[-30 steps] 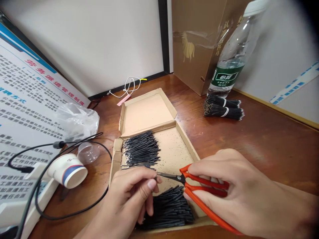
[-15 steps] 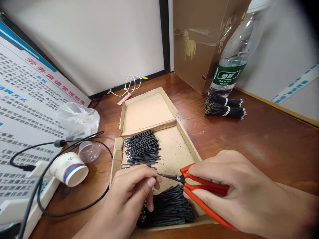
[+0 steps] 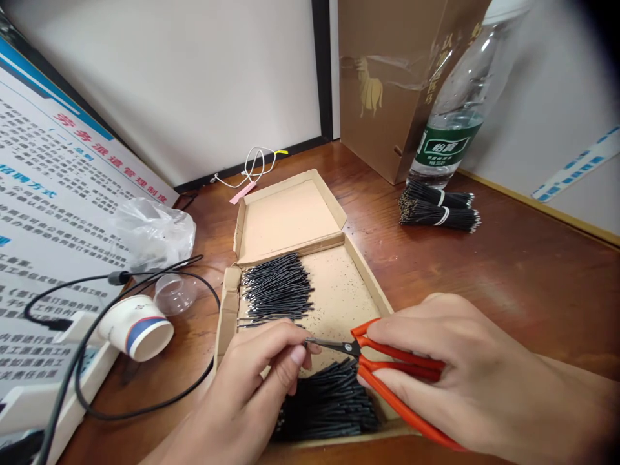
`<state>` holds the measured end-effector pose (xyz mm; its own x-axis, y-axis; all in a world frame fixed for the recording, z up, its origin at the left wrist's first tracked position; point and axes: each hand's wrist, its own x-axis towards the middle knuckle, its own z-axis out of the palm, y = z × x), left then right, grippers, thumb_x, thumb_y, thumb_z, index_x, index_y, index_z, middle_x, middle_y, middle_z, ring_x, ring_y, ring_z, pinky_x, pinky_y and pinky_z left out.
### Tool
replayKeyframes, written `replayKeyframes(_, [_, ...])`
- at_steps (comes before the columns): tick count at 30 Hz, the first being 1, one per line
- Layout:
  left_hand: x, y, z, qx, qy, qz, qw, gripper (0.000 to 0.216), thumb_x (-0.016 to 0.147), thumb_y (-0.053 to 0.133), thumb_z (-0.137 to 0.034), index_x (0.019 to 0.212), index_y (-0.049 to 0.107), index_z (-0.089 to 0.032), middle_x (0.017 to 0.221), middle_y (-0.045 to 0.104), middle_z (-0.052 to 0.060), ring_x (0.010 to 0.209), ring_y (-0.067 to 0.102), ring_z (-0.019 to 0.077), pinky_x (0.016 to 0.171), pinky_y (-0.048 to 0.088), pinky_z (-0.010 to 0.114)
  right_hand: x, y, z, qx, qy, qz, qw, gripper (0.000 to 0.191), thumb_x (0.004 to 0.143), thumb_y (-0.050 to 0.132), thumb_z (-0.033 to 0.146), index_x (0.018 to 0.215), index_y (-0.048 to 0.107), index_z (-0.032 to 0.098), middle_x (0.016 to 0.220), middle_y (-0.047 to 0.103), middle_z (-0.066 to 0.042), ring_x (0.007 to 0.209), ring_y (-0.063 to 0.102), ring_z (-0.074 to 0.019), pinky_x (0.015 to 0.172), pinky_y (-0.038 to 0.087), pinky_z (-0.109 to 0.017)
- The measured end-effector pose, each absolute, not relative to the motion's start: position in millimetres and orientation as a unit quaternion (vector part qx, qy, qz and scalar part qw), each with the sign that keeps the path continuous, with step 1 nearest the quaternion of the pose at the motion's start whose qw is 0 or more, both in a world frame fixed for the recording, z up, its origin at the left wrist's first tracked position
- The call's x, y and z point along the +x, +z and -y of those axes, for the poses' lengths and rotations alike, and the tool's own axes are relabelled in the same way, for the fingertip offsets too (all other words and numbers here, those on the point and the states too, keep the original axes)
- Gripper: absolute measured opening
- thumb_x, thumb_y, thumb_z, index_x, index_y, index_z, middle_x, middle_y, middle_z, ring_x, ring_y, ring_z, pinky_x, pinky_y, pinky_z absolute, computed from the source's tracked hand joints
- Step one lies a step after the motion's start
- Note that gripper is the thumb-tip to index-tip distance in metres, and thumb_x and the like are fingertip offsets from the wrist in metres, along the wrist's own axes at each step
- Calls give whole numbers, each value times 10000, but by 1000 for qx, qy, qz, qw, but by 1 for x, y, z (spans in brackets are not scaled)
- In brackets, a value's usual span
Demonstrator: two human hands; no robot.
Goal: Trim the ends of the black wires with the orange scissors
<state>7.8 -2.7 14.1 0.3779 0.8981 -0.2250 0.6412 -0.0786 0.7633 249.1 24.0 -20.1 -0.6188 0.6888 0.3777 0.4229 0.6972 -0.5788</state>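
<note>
My left hand (image 3: 259, 384) pinches one thin black wire between thumb and forefinger over an open cardboard box (image 3: 227, 310). My right hand (image 3: 465, 374) grips red-handled snips (image 3: 387, 368), whose dark blades meet the wire's tip at my left fingertips. Inside the box lie two heaps of short black wires, a far heap (image 3: 276, 287) and a near heap (image 3: 329, 403) just under both hands. Black specks dot the box floor between the heaps.
A tipped paper cup (image 3: 135, 326), a clear lid (image 3: 174, 294), a plastic bag (image 3: 150, 229) and a black cable (image 3: 145, 407) lie left. Banded wire bundles (image 3: 436, 206), a water bottle (image 3: 450, 116) and a brown carton (image 3: 387, 84) stand at the back right. A printed board (image 3: 53, 213) leans left.
Both hands stay over the near heap. The view has crept slightly, and my left fingers have shifted a little on the wire at the blades.
</note>
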Motion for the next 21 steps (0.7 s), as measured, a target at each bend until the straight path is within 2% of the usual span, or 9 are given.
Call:
replayKeyframes(8, [7, 14, -1, 730, 150, -529, 407, 313, 1075, 384, -335, 843, 546, -201, 814, 561, -2, 789, 520, 153, 702, 358, 255, 249, -23, -26, -321, 212, 869, 310, 265, 916, 504, 156, 654, 512, 199, 511, 449, 55, 440, 326, -96, 468, 273, -279])
replayKeyframes(14, [7, 13, 1, 725, 162, -527, 414, 307, 1076, 388, -342, 867, 566, -204, 826, 561, 2, 807, 520, 156, 692, 356, 250, 247, -21, -22, -344, 225, 858, 308, 156, 860, 536, 153, 715, 569, 202, 525, 527, 33, 442, 443, -129, 504, 348, -302])
replayKeyframes(21, [9, 13, 1, 710, 174, -528, 432, 300, 1074, 393, -336, 878, 580, -204, 864, 594, 17, 829, 531, 163, 677, 365, 246, 248, -21, -23, -325, 225, 862, 318, 259, 880, 508, 139, 634, 476, 216, 502, 453, 47, 432, 348, -108, 467, 301, -278])
